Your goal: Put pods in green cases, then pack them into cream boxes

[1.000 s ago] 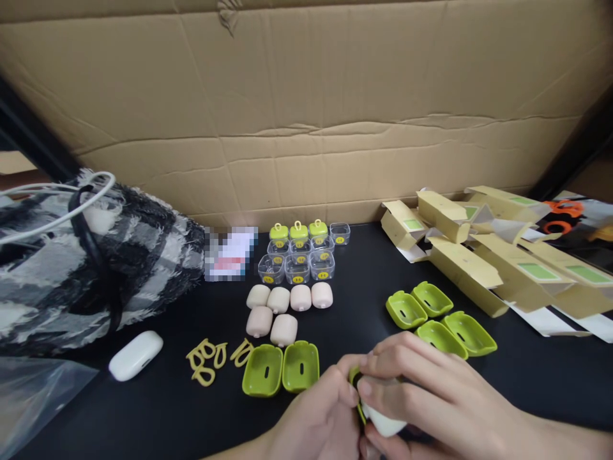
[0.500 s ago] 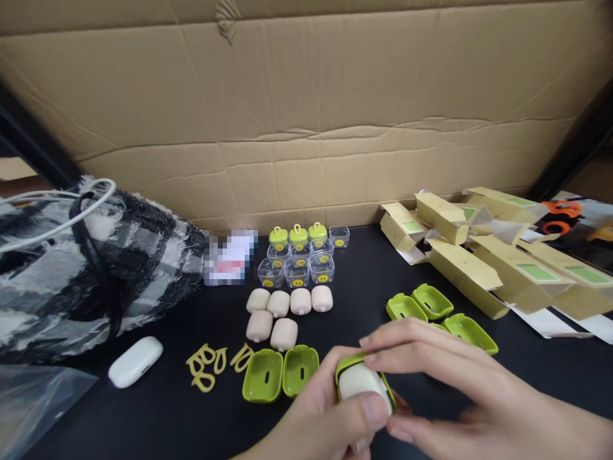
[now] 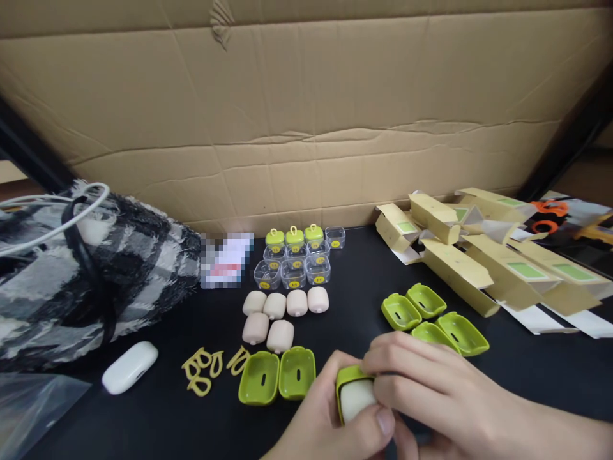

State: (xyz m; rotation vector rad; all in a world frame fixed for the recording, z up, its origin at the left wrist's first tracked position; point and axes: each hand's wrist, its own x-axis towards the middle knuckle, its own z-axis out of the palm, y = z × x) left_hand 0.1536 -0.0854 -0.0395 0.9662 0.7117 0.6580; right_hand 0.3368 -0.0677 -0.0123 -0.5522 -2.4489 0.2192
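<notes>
Your left hand [image 3: 330, 425] and right hand [image 3: 450, 396] curl closed around a green shell [image 3: 345, 372], desk [image 3: 357, 291] near edge. Smooth cream block [image 3: 357, 399] inside.

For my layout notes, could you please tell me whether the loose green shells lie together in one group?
No, two green shells lie beside the left hand, while four more shells lie near the cardboard boxes.

Both hands [image 3: 426, 383] hold a green cup [image 3: 352, 372] with a white block [image 3: 357, 399] inside. On the black bench [image 3: 359, 275], two more green cups [image 3: 294, 387] sit side by side, just left of the hands. Yellow loops [image 3: 209, 386] and pale blocks [image 3: 280, 335] lie near.
</notes>
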